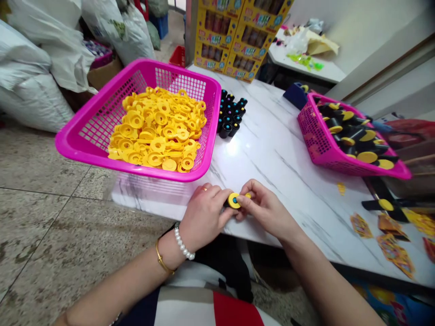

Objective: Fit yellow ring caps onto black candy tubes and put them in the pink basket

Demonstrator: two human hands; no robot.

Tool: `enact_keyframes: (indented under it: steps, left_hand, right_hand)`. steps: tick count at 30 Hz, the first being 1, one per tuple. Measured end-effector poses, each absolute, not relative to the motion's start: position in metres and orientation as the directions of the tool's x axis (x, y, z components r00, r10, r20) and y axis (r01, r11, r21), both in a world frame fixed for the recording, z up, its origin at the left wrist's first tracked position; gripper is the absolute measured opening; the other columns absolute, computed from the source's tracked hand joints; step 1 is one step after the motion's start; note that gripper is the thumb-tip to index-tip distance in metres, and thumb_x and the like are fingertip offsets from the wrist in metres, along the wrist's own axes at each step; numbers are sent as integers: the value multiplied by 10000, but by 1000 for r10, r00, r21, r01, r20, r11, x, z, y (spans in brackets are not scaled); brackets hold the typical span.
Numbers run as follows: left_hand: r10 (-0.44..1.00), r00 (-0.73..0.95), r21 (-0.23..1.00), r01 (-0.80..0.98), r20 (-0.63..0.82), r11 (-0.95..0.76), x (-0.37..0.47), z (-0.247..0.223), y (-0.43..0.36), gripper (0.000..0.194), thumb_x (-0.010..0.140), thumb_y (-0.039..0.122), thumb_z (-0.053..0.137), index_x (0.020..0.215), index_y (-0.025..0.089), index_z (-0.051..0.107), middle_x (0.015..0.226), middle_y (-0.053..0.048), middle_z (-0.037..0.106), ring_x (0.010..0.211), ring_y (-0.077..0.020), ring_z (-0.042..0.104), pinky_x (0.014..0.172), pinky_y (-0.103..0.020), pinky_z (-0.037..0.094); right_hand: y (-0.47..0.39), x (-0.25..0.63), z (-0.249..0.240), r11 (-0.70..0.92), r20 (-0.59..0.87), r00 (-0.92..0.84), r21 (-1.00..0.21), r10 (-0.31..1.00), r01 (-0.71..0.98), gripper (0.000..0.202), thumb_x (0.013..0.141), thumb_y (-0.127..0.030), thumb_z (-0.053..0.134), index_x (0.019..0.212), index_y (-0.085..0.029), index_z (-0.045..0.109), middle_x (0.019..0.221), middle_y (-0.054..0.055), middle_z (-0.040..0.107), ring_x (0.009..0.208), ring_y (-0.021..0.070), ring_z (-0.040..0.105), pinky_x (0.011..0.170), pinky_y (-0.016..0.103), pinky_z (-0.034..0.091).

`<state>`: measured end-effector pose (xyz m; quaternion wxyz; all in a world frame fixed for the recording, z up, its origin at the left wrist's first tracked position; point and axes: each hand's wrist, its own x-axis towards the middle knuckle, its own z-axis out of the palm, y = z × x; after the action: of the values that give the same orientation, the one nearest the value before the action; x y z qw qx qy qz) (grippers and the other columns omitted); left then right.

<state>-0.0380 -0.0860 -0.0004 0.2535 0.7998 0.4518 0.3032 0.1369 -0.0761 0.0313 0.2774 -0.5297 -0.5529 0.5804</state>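
Note:
At the table's front edge, my left hand (207,213) is closed round a black tube, mostly hidden by the fingers. A yellow ring cap (234,200) sits on the tube's end, with a blue dot in its centre. My right hand (260,206) pinches the cap's small tab from the right. Just behind my hands stands a pink basket (163,174) full of yellow caps (158,131). Several black tubes (227,130) with coloured dots stand upright in a group beside that basket.
A second pink basket (316,149) at the right holds black tubes with yellow caps. Yellow boxes (244,40) are stacked at the back of the marble table (265,158). Small packets (390,249) lie at the right front. White sacks (34,86) stand on the floor at left.

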Motion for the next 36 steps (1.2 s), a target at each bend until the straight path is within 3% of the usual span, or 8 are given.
enact_keyframes:
  steps: [11,17,20,24,26,29,33,36]
  left_hand:
    - [880,387,710,535,275,-457,-41,6,-88,261,864,404,616,1001,186,658,781,-33,603,779,-197,533,788,-346,408]
    - [898,384,764,506,216,-400,-42,13,-83,301,971,331,439,876,201,693,681,-15,565,692,-154,510,761,-320,394]
    - [881,427,758,500,205,-419,-42,11,-82,279,975,303,427,952,197,684,721,-21,576,724,-162,519,782,-328,402]
    - [891,345,749,496,295,-440,-40,3,-88,336,958,322,461,1247,171,547,931,-68,609,877,-203,537,847,-370,416]
    - [880,342,736,491,330,-467,-39,-1,-91,361,914,389,546,1214,188,565,962,-70,583,906,-215,527,843,-371,426]
    - [879,329,703,530,345,-474,-39,-3,-93,299,889,404,585,1117,213,619,935,-57,557,893,-213,521,826,-364,435]
    - [873,348,689,539,342,-485,-39,-2,-94,287,907,378,562,1122,193,604,989,-62,577,929,-215,527,851,-373,432]
    - [867,374,683,539,329,-492,-40,-2,-93,292,897,360,583,1125,178,590,1018,-62,590,937,-216,535,857,-382,431]
  right_hand:
    - [-69,137,29,-325,-386,-358,-920,850,221,390,798,-504,688,883,-191,473,592,-37,583,465,94,531,486,202,412]
    - [-72,134,27,-344,-412,-301,-904,860,256,358,831,-504,651,870,-194,476,630,-15,608,553,133,602,552,232,460]
    - [-74,131,26,-313,-380,-253,-912,890,267,335,845,-490,638,895,-207,467,578,-51,552,477,105,532,489,207,407]
    - [-77,127,25,-293,-365,-242,-913,899,285,334,851,-509,611,864,-219,445,488,-93,441,372,78,386,381,183,285]
    - [-79,126,26,-282,-354,-211,-908,911,309,355,836,-523,622,860,-215,448,471,-100,415,372,72,353,368,173,246]
    - [-82,133,27,-274,-333,-232,-928,914,253,380,804,-515,669,916,-202,485,538,-80,481,440,79,425,405,173,305]
    - [-77,156,24,-367,-349,-372,-930,860,25,348,822,-441,669,1024,-167,597,822,29,634,654,110,580,588,232,471]
    - [-64,169,21,-456,-416,-422,-890,805,7,328,788,-401,712,984,-145,649,766,29,633,602,101,575,529,213,456]
